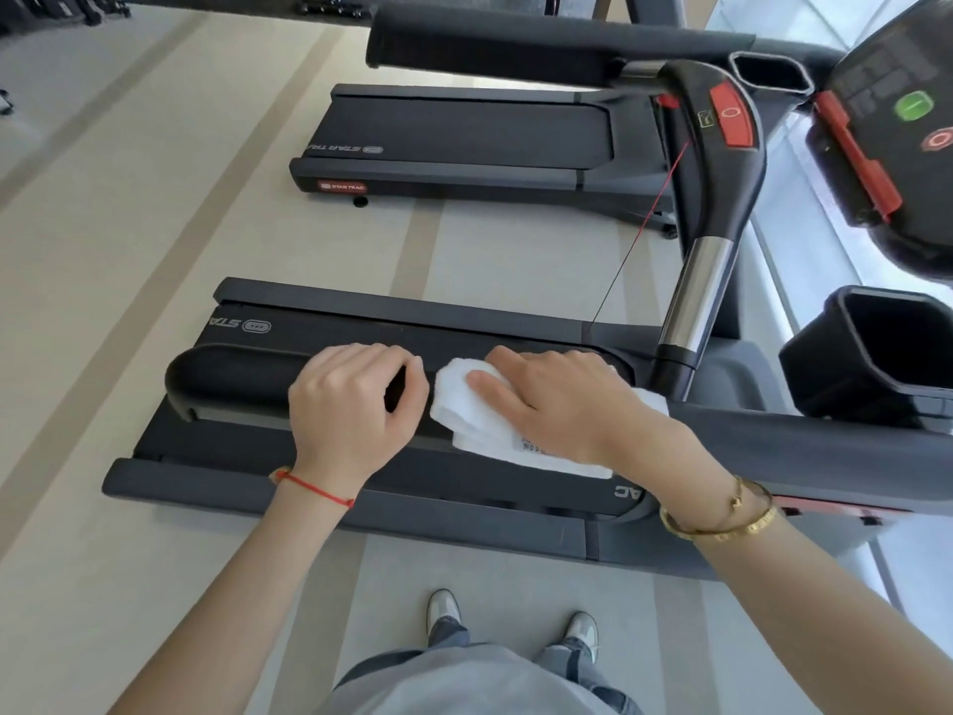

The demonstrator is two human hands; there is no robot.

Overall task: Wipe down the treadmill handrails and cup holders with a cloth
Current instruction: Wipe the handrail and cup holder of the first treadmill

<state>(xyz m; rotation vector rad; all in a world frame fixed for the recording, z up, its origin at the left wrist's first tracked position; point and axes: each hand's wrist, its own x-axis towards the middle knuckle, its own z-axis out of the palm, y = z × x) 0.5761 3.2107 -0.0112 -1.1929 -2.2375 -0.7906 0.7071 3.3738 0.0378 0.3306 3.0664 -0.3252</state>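
A black padded handrail [232, 376] of the near treadmill runs left to right across the middle of the view. My left hand [356, 399] grips the rail with fingers curled over its top. Just to its right, a folded white cloth [464, 405] lies wrapped over the rail. My right hand [557, 399] holds the cloth against the rail, fingers over the top and thumb on the near side. A black cup holder [876, 353] sits at the right by the console. A second cup holder [773, 74] shows at the top right.
A chrome-and-black crossbar [701, 281] with a red stop button [732, 116] rises right of the cloth. The far handrail [490, 43] crosses the top. A second treadmill [464, 141] stands behind. My feet [515, 627] are on pale floor beside the near deck.
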